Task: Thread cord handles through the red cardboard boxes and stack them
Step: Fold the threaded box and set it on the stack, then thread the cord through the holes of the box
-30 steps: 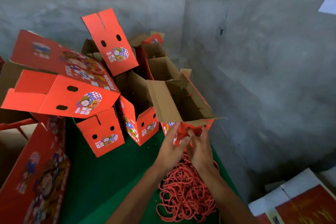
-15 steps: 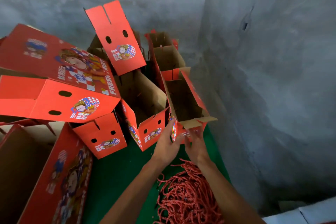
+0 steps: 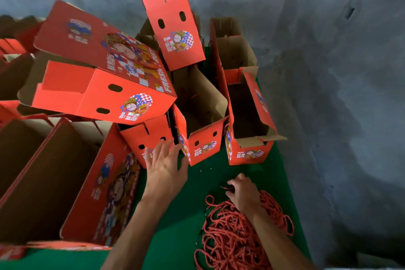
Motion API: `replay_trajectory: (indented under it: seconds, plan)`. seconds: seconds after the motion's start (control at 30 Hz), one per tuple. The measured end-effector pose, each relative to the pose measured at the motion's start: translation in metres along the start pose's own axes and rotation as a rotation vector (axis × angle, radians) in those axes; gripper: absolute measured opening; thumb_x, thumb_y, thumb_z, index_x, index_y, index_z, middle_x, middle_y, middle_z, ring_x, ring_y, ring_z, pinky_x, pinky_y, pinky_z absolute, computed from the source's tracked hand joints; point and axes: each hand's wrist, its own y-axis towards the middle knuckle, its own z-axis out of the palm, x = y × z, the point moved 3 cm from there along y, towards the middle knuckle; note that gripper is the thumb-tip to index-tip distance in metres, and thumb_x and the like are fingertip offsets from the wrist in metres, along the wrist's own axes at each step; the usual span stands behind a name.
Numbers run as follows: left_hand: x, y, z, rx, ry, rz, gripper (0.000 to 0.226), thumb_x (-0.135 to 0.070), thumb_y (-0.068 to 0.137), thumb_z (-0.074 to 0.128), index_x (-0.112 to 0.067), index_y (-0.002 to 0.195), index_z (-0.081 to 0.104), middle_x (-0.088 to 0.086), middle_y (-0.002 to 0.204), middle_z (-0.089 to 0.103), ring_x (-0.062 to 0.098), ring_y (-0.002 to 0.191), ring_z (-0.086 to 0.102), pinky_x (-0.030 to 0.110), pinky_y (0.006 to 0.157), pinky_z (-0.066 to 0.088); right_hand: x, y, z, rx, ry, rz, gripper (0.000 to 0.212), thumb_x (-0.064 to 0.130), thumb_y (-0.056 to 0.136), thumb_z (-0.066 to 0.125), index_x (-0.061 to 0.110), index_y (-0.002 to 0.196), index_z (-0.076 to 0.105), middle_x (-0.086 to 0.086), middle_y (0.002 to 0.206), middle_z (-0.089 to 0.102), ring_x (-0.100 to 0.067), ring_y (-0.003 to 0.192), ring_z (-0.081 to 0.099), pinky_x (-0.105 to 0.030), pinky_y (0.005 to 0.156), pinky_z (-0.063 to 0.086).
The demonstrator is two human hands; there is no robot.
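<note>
Several red cardboard boxes stand and lean on a green mat. The rightmost open box stands upright by the wall, free of both hands. My left hand is spread with straight fingers, its tips at a small red box with two handle holes. My right hand is lowered onto a pile of red cords, fingers curled into the strands; a cord end shows by the fingertips.
A large red box lies tilted over the others at left. Another long box lies open at lower left. A grey concrete wall runs close along the right and back.
Both hands have let go of the rightmost box, which now stands on the mat. My left hand moved left to the small box; my right dropped to the cord pile.
</note>
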Motion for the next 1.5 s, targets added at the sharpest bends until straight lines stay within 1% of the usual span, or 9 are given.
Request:
replay_trajectory:
  seconds: [0.2, 0.43, 0.57, 0.77, 0.87, 1.0, 1.1, 1.33, 1.5]
  plan:
    - [0.045, -0.013, -0.051, -0.125, 0.209, -0.126, 0.042, -0.029, 0.089, 0.059, -0.011, 0.126, 0.064, 0.019, 0.149, 0.05, 0.044, 0.145, 0.036, 0.068, 0.12, 0.012, 0.035, -0.001, 0.01, -0.056, -0.174, -0.028, 0.019, 0.033, 0.098, 0.066, 0.024, 0.111, 0.075, 0.007, 0.108, 0.071, -0.013, 0.102, 0.064, -0.026, 0.092, 0.046]
    - [0.064, -0.018, -0.104, -0.275, 0.149, -0.063, 0.039, -0.016, 0.089, 0.071, -0.008, 0.126, 0.063, 0.016, 0.144, 0.056, 0.039, 0.132, 0.051, 0.054, 0.107, 0.043, 0.075, -0.011, 0.015, -0.019, -0.036, 0.048, 0.022, 0.037, 0.09, 0.067, 0.017, 0.082, 0.07, 0.004, 0.079, 0.073, -0.015, 0.073, 0.068, -0.029, 0.071, 0.055]
    - [0.081, -0.016, -0.124, 0.041, 0.182, -0.364, 0.051, -0.032, 0.1, 0.055, -0.013, 0.144, 0.037, 0.015, 0.142, 0.052, 0.042, 0.117, 0.061, 0.054, 0.093, 0.053, 0.118, -0.012, 0.017, 0.002, 0.327, -0.01, 0.013, 0.019, 0.095, 0.07, 0.007, 0.1, 0.07, -0.007, 0.092, 0.075, -0.021, 0.083, 0.071, -0.036, 0.077, 0.058]
    - [0.083, -0.009, -0.144, 0.374, 0.257, -0.496, 0.036, -0.022, 0.1, 0.061, -0.008, 0.129, 0.046, 0.015, 0.123, 0.063, 0.036, 0.112, 0.066, 0.044, 0.083, 0.059, 0.177, -0.012, 0.013, 0.016, 0.656, -0.04, 0.017, 0.004, 0.1, 0.062, -0.001, 0.112, 0.074, -0.01, 0.101, 0.073, -0.023, 0.091, 0.071, -0.029, 0.086, 0.057]
    - [0.076, -0.016, -0.14, 0.43, 0.185, -0.481, 0.03, -0.018, 0.1, 0.058, -0.004, 0.125, 0.051, 0.014, 0.118, 0.064, 0.033, 0.109, 0.066, 0.04, 0.083, 0.059, 0.189, -0.011, 0.011, -0.008, 0.56, -0.08, 0.018, 0.007, 0.1, 0.061, 0.008, 0.112, 0.075, -0.005, 0.102, 0.076, -0.015, 0.09, 0.072, -0.019, 0.077, 0.055]
    - [0.067, -0.03, -0.136, 0.543, 0.175, -0.423, 0.024, -0.018, 0.097, 0.062, -0.01, 0.119, 0.056, -0.002, 0.089, 0.058, 0.014, 0.073, 0.059, 0.021, 0.053, 0.045, 0.155, -0.016, 0.008, -0.054, 0.074, 0.016, 0.033, 0.024, 0.1, 0.061, 0.019, 0.132, 0.062, -0.002, 0.128, 0.062, -0.019, 0.115, 0.061, -0.031, 0.093, 0.052]
    - [0.058, -0.04, -0.132, 0.642, 0.161, -0.369, 0.024, -0.024, 0.097, 0.063, -0.015, 0.117, 0.054, 0.003, 0.111, 0.066, 0.016, 0.081, 0.059, 0.025, 0.067, 0.05, 0.114, -0.025, 0.014, 0.12, -0.155, 0.159, 0.041, 0.028, 0.099, 0.062, 0.016, 0.138, 0.054, -0.009, 0.142, 0.047, -0.028, 0.132, 0.049, -0.04, 0.107, 0.046]
    - [0.046, -0.053, -0.113, 0.925, -0.236, -0.435, 0.016, -0.013, 0.097, 0.054, -0.017, 0.112, 0.052, 0.013, 0.107, 0.073, 0.026, 0.078, 0.078, 0.041, 0.072, 0.065, 0.072, -0.03, 0.016, 0.216, -0.03, 0.1, 0.028, 0.015, 0.101, 0.056, 0.006, 0.124, 0.068, -0.016, 0.128, 0.068, -0.031, 0.121, 0.064, -0.035, 0.102, 0.05]
    - [0.051, -0.033, -0.102, 0.825, -0.43, -0.464, 0.014, -0.014, 0.099, 0.054, -0.026, 0.106, 0.051, 0.006, 0.108, 0.066, 0.02, 0.073, 0.077, 0.036, 0.061, 0.064, 0.07, -0.035, 0.012, 0.193, 0.11, 0.104, 0.027, 0.028, 0.104, 0.059, 0.008, 0.113, 0.076, -0.012, 0.109, 0.075, -0.027, 0.103, 0.07, -0.032, 0.087, 0.052]
